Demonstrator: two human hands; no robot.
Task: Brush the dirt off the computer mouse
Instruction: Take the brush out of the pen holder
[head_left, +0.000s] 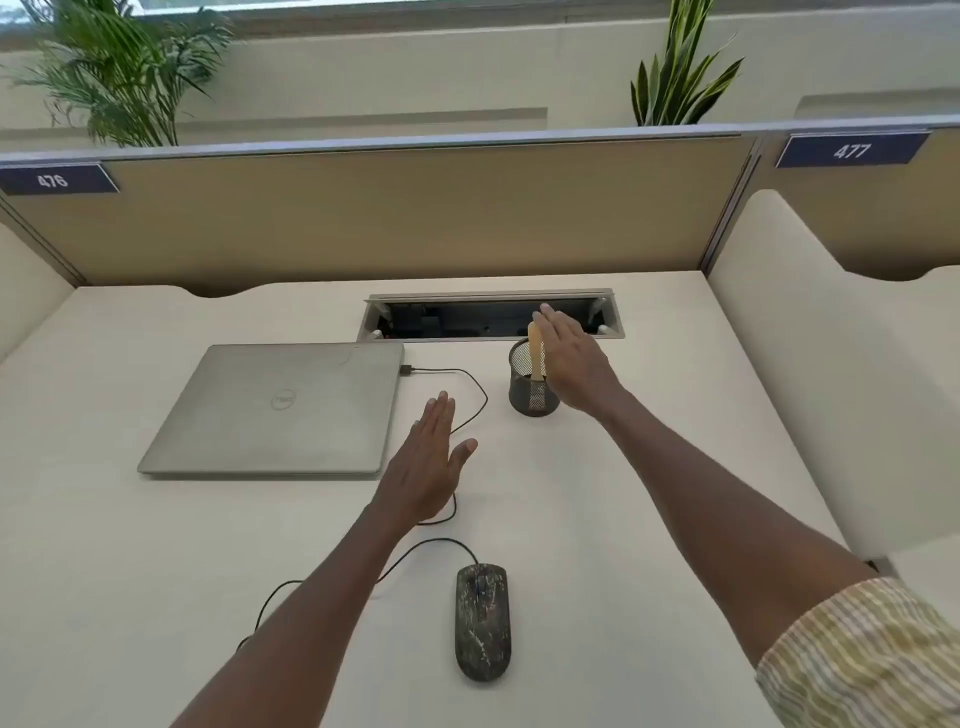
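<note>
At the far right of the worktop (597, 493), right hand (574, 364) spread beside the upright brush (535, 349) in its mesh cup (531, 387), left hand (431, 460) flat, dirty mouse (482, 622) lying near, lengthwise

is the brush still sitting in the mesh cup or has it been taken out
In. The brush stands upright in the mesh cup, bristles down, wooden handle poking above the rim. The right hand is open beside the handle, not gripping it.
</note>
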